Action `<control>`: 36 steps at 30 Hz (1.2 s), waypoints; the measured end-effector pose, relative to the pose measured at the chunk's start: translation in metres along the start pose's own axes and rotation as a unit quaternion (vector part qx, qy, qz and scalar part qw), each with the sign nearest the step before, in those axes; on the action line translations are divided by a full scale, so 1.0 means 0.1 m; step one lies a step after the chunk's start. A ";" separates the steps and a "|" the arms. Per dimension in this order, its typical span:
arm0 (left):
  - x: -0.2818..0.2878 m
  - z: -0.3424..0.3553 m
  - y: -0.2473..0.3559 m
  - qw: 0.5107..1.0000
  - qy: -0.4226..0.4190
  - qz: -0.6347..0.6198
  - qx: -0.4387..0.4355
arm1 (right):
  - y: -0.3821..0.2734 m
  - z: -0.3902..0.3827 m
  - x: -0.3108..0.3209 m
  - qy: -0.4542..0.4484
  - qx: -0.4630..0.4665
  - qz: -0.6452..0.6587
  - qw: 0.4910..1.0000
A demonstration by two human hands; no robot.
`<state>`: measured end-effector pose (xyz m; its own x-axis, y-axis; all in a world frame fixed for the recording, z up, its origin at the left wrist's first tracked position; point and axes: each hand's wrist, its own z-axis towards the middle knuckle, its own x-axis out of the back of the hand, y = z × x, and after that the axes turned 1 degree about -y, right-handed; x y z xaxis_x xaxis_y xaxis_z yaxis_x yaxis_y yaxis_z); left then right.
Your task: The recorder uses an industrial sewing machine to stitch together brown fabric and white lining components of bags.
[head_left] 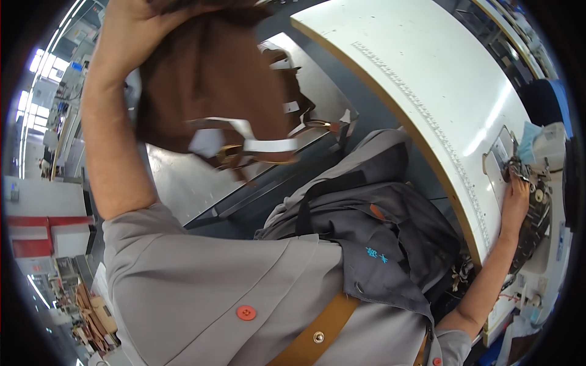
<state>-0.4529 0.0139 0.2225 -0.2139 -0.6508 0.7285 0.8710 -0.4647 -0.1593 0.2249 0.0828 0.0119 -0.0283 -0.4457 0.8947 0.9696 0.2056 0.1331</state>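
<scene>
Brown fabric (pixel 213 79) is up in the air at upper left, hanging from the raised left hand (pixel 137 27). That hand is closed on the top of it, though some of the fingers run out of frame. Lower end of the bundle is pretty blurry, with white strips (pixel 268 146) showing and some gold-tan bits (pixel 231 156) next to them. Can't tell how many pieces are bunched up there. It's hanging over a shiny metal surface (pixel 183 177).

Way over on the other side, the right hand (pixel 516 188) is at the metal parts of a sewing machine (pixel 549 143), fingers bunched in close to them. Too small and cluttered to tell if it's pinching anything. Just beside it there's a metal plate (pixel 497 160) set in the long white surface (pixel 439 73), which has ruler markings (pixel 415 105) running along its curved-looking edge. Light blue material (pixel 529 139) sits by the machine too. Between the arms: grey shirt (pixel 201 287), dark grey apron (pixel 397 226), brown strap (pixel 339 311).
</scene>
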 end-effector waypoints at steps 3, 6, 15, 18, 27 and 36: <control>0.12 -0.45 -0.38 0.996 -0.052 0.076 -0.009 | 0.01 -0.02 -0.03 -0.008 -0.002 0.000 1.000; -0.11 -1.08 -0.74 0.958 -0.238 0.160 0.028 | 0.07 -0.04 -0.06 -0.018 -0.006 -0.015 1.000; -1.85 -3.40 -0.38 0.918 -0.080 -0.098 0.376 | 0.12 -0.07 -0.11 -0.044 -0.037 -0.019 0.998; -1.96 -3.13 0.29 0.928 -0.035 0.049 0.368 | 0.13 -0.11 0.00 -0.052 -0.055 -0.021 0.997; -2.38 -3.53 1.47 0.879 -0.438 -0.042 0.185 | 0.07 -0.09 -0.01 -0.046 -0.056 -0.015 0.997; -2.56 -3.67 1.13 0.882 -0.450 0.024 0.135 | -0.03 -0.05 0.01 -0.020 -0.039 -0.014 0.999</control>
<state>-0.4625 -0.0928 -0.2264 0.1587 0.1319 0.9785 0.9689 -0.2114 -0.1287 0.2235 0.0772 0.0102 -0.0637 -0.4151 0.9076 0.9841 0.1249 0.1262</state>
